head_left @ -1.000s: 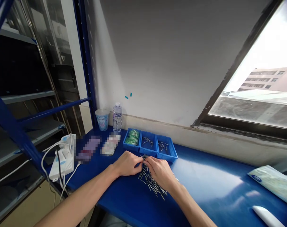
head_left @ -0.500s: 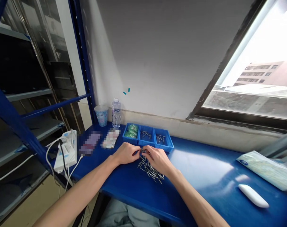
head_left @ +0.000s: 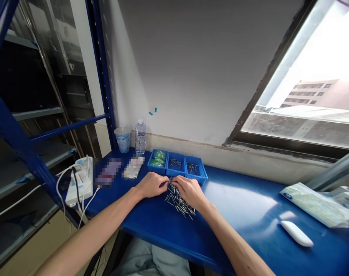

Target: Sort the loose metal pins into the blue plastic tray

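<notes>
A loose pile of slender silvery metal pins (head_left: pixel 180 205) lies on the blue table. At its far end my left hand (head_left: pixel 151 184) is closed, thumb and forefinger pinched together. My right hand (head_left: pixel 188 190) comes in over the pile with its fingers curled down, fingertips close to the left ones. Whatever the fingertips grip is too small to make out. Just behind the hands stand three joined blue bins: the left bin (head_left: pixel 149 168) has green packets (head_left: pixel 158 158), while the middle bin (head_left: pixel 167 171) and right bin (head_left: pixel 203 177) hold a few similar metal pieces.
A plastic cup (head_left: pixel 122 140) and a water bottle (head_left: pixel 140 137) stand by the wall. Two blurred flat items lie left of the bins, beside a white power strip (head_left: pixel 81 182) with cables. To the right are a white rounded object (head_left: pixel 297 233) and a soft plastic pack (head_left: pixel 315 203).
The camera view has shifted slightly. Both hands stay at the pile's far end, fingertips close together, with only small finger movement.
</notes>
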Demonstrator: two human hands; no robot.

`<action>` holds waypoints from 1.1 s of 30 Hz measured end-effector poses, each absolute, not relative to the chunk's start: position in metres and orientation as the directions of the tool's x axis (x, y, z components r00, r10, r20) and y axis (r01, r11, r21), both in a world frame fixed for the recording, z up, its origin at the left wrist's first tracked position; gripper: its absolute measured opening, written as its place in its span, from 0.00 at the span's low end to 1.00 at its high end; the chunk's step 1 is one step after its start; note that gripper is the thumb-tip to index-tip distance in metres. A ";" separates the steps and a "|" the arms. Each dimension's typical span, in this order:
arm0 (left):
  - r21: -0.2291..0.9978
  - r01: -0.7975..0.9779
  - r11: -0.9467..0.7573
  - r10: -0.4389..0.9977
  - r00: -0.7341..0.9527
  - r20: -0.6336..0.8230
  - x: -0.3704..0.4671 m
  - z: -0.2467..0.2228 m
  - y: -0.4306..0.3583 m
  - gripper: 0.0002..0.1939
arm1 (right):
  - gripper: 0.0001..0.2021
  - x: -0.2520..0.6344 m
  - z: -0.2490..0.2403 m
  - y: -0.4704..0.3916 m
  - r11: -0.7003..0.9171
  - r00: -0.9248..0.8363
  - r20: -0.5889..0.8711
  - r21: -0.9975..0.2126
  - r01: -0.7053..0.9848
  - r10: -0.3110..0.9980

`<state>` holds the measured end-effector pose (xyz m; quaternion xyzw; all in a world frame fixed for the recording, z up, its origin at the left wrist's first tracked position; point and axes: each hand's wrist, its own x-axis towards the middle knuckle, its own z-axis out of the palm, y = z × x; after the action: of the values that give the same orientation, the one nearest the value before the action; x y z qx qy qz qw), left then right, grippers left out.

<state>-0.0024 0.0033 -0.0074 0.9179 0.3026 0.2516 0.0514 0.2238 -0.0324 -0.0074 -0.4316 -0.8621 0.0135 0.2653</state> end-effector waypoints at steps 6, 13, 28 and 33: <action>0.272 0.511 -0.815 0.577 0.684 0.446 0.003 -0.009 0.000 0.10 | 0.11 0.226 -0.008 -0.033 0.662 -0.509 0.479 -0.230 0.714 0.715; 0.338 0.461 -0.820 0.571 0.697 0.434 0.007 -0.014 -0.001 0.09 | 0.13 0.228 -0.008 -0.037 0.680 -0.554 0.460 -0.166 0.714 0.694; 0.308 0.454 -0.836 0.548 0.711 0.440 0.002 -0.011 0.001 0.10 | 0.11 0.225 -0.006 -0.037 0.688 -0.572 0.426 -0.193 0.700 0.701; 0.299 0.459 -0.836 0.548 0.716 0.432 0.002 -0.012 0.002 0.11 | 0.14 0.223 -0.005 -0.037 0.665 -0.567 0.386 -0.194 0.721 0.728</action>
<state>0.0025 0.0021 -0.0117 0.9224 0.2730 0.2595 0.0853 0.2230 -0.0372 -0.0055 -0.4093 -0.8851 0.0074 0.2214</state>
